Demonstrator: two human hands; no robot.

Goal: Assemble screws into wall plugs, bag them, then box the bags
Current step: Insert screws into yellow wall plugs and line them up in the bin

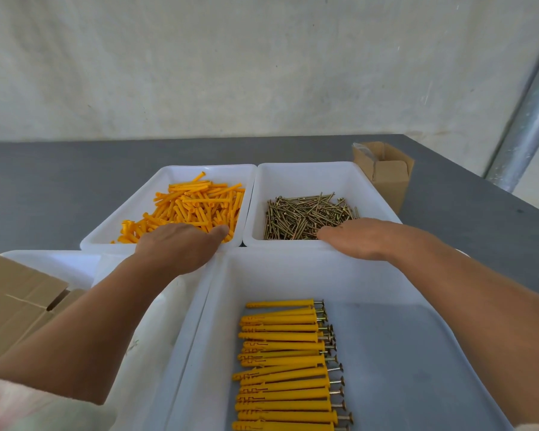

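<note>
The assembly step was in hand. At centre frame the left hand (178, 247) reached into the loose orange wall plugs (199, 203) and the right hand (361, 237) into the screws (308, 213). Both sets of fingers were hidden, so I couldn't tell whether either hand held anything. Finished pairs (287, 362) lay in rows at lower centre. Next, I'd judge, came lifting one of each and meeting screw tip to plug mouth — fine aiming.

Left hand (181, 244) over wall plugs (199, 206); right hand (361, 237) over screws (308, 213).
</note>
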